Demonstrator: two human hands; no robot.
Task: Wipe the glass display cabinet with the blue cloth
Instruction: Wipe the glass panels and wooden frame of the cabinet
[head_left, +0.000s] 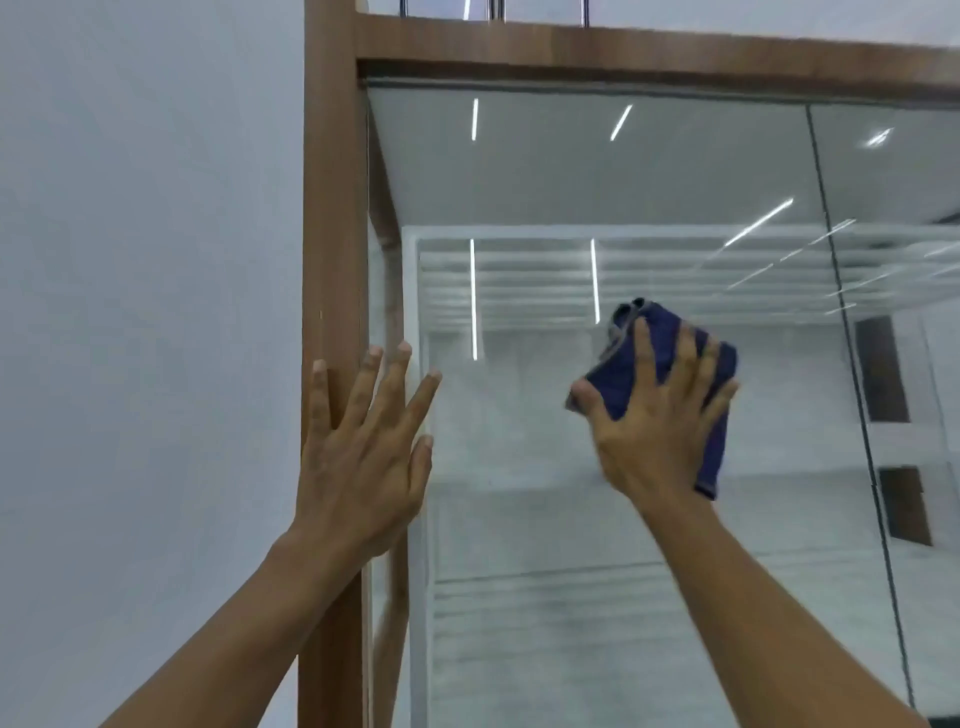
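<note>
- The glass display cabinet (597, 171) fills my view, its wooden frame (332, 218) running up the left side and across the top.
- My left hand (363, 457) lies flat, fingers spread wide, across the frame's upright and the glass edge.
- My right hand (660, 421) presses the blue cloth (618, 374) against the pane, fingers splayed over it.

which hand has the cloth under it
The right hand: its spread fingers press the blue cloth flat on the glass. The left hand is bare, resting open at the wooden frame.
</note>
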